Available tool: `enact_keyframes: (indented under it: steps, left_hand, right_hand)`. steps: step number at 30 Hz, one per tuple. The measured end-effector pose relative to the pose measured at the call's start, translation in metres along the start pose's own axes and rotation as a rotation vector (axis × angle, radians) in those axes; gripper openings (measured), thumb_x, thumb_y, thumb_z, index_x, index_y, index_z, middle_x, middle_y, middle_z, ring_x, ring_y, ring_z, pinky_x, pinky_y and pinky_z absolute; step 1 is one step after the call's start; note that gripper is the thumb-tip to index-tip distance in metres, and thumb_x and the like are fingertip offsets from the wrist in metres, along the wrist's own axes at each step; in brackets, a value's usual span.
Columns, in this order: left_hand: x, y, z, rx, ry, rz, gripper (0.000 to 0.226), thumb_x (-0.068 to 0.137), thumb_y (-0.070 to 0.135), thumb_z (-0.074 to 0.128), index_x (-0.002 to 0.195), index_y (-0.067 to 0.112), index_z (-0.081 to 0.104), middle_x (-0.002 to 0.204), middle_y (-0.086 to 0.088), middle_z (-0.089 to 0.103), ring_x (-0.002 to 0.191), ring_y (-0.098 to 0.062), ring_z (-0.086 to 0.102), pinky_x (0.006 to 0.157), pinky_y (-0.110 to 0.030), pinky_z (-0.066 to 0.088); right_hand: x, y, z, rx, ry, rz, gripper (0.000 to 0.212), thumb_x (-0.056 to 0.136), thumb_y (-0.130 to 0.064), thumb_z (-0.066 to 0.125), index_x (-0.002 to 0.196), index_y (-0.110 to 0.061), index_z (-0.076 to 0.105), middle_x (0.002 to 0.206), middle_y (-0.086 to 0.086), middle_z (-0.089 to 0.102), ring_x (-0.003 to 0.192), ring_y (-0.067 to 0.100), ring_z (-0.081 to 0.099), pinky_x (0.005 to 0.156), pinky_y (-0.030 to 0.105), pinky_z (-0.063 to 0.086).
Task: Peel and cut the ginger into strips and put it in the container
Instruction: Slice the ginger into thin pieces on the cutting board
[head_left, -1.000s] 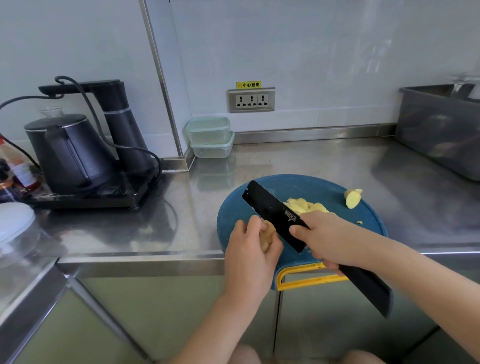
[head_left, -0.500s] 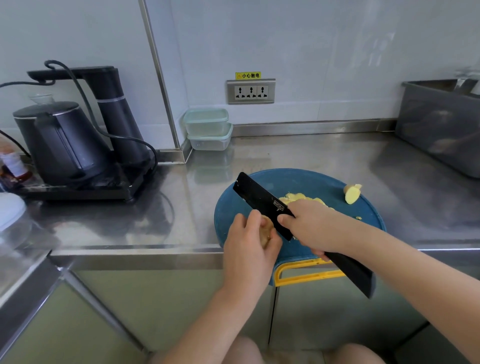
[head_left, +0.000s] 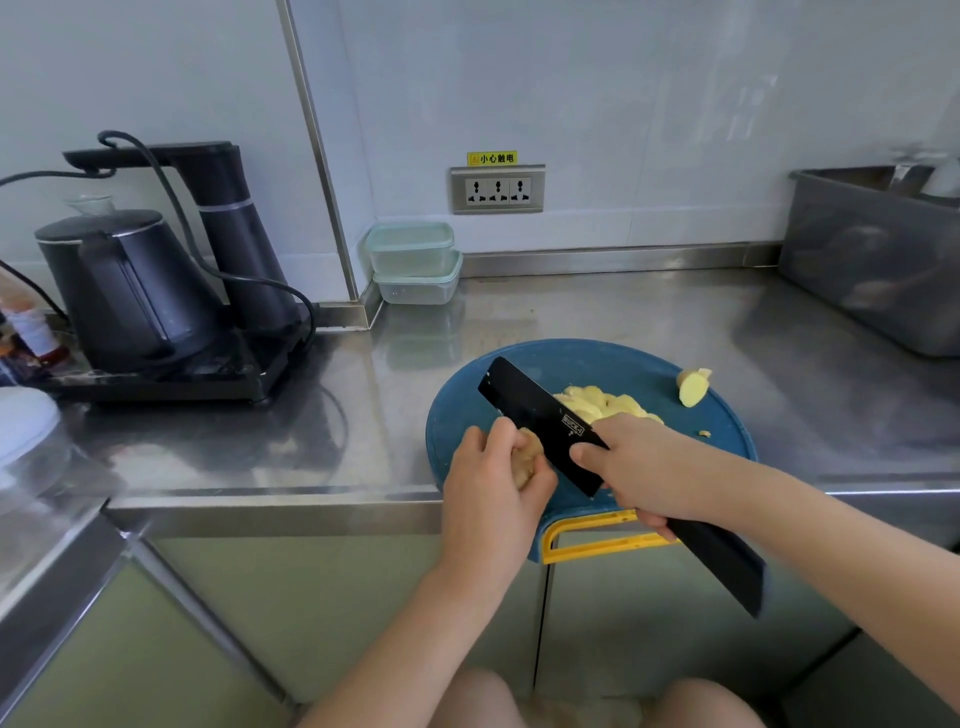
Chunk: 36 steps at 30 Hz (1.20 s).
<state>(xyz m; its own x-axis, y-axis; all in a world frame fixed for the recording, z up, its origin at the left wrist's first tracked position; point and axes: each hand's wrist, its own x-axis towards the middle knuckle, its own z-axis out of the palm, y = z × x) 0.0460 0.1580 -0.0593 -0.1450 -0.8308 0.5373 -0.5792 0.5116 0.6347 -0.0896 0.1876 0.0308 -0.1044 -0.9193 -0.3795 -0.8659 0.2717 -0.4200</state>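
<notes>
On the round blue cutting board (head_left: 457, 421), I see my left grip (head_left: 493, 483) curled round a tan ginger knob (head_left: 524, 457), right grip (head_left: 644, 467) clenching a black cleaver (head_left: 535, 410) beside it. I judge slicing underway; next, a downward cut clear of the holding grip.

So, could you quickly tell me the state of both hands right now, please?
Left hand: grips the ginger on the board.
Right hand: grips the knife.

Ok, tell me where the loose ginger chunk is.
In the head view, the ginger chunk lies at the far right edge of the blue cutting board, right of the pile of slices.
</notes>
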Motion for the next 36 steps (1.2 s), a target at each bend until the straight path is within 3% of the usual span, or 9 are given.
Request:
enact_keyframes:
  steps: [5,9,13,18,21,24,28,31,36]
  left_hand:
    - [0.0,-0.001,0.003,-0.002,0.022,0.016,0.024,0.082,0.023,0.066,0.083,0.024,0.042,0.081,0.003,0.047,0.07,-0.017,0.049,0.056,-0.03,0.042]
    - [0.001,-0.001,0.004,-0.013,0.026,0.019,0.03,0.081,0.022,0.067,0.081,0.027,0.037,0.078,0.005,0.044,0.067,-0.015,0.044,0.053,-0.025,0.036]
    - [0.002,0.0,0.004,0.007,0.016,-0.004,0.024,0.08,0.019,0.068,0.082,0.023,0.044,0.077,0.005,0.042,0.066,-0.016,0.043,0.055,-0.027,0.035]
    - [0.002,-0.001,0.0,-0.011,-0.022,-0.032,0.018,0.082,0.023,0.066,0.087,0.018,0.049,0.082,0.001,0.047,0.072,-0.018,0.048,0.06,-0.03,0.041]
    - [0.001,0.001,-0.002,-0.023,-0.03,-0.037,0.02,0.084,0.029,0.064,0.09,0.015,0.051,0.084,-0.001,0.048,0.074,-0.019,0.05,0.062,-0.032,0.044]
    - [0.001,0.001,-0.003,-0.018,-0.027,-0.031,0.021,0.083,0.03,0.064,0.091,0.014,0.052,0.085,-0.001,0.048,0.075,-0.019,0.051,0.063,-0.031,0.045]
    - [0.0,0.001,-0.002,-0.031,-0.001,-0.025,0.018,0.082,0.027,0.065,0.087,0.015,0.053,0.082,0.0,0.049,0.072,-0.018,0.05,0.059,-0.027,0.041]
    - [0.0,0.001,0.0,-0.016,0.029,-0.012,0.018,0.081,0.025,0.066,0.083,0.018,0.05,0.078,0.003,0.046,0.068,-0.015,0.047,0.055,-0.019,0.033]
    - [0.001,0.0,0.001,-0.032,0.034,-0.012,0.023,0.08,0.029,0.064,0.08,0.024,0.042,0.076,0.006,0.044,0.065,-0.011,0.042,0.053,-0.012,0.028]
  right_hand:
    - [0.008,-0.006,-0.001,0.006,0.026,-0.003,0.029,0.102,-0.031,0.038,0.089,-0.008,0.048,0.067,0.012,0.049,0.041,0.019,0.045,0.044,0.028,0.045]
    - [0.023,-0.014,-0.001,-0.063,0.097,-0.03,0.028,0.101,-0.034,0.039,0.086,-0.012,0.049,0.07,0.011,0.054,0.046,0.025,0.054,0.054,0.038,0.057]
    - [0.038,-0.025,-0.004,-0.051,0.079,-0.052,0.028,0.1,-0.035,0.039,0.086,-0.014,0.048,0.061,0.012,0.057,0.038,0.021,0.051,0.048,0.032,0.055]
    - [0.033,-0.029,0.0,-0.033,0.118,-0.049,0.025,0.102,-0.03,0.036,0.091,-0.01,0.047,0.066,0.011,0.055,0.041,0.021,0.054,0.043,0.03,0.053]
    - [0.016,-0.018,0.003,-0.053,0.115,0.003,0.027,0.103,-0.028,0.035,0.086,-0.011,0.047,0.072,0.01,0.052,0.052,0.025,0.058,0.058,0.035,0.056]
    - [0.0,-0.006,0.005,0.001,0.042,0.033,0.028,0.103,-0.03,0.037,0.09,-0.007,0.048,0.069,0.009,0.048,0.049,0.02,0.05,0.051,0.03,0.046]
    - [-0.003,-0.01,0.003,-0.053,0.014,0.055,0.029,0.103,-0.03,0.037,0.097,-0.004,0.048,0.074,0.014,0.05,0.051,0.025,0.051,0.052,0.032,0.048]
    - [0.0,-0.012,0.0,-0.101,0.046,0.034,0.031,0.103,-0.032,0.036,0.089,-0.006,0.047,0.07,0.013,0.052,0.043,0.021,0.05,0.04,0.025,0.044]
    - [0.009,-0.017,0.004,-0.096,0.092,0.011,0.029,0.103,-0.033,0.037,0.091,-0.009,0.047,0.07,0.009,0.051,0.048,0.017,0.049,0.043,0.025,0.043]
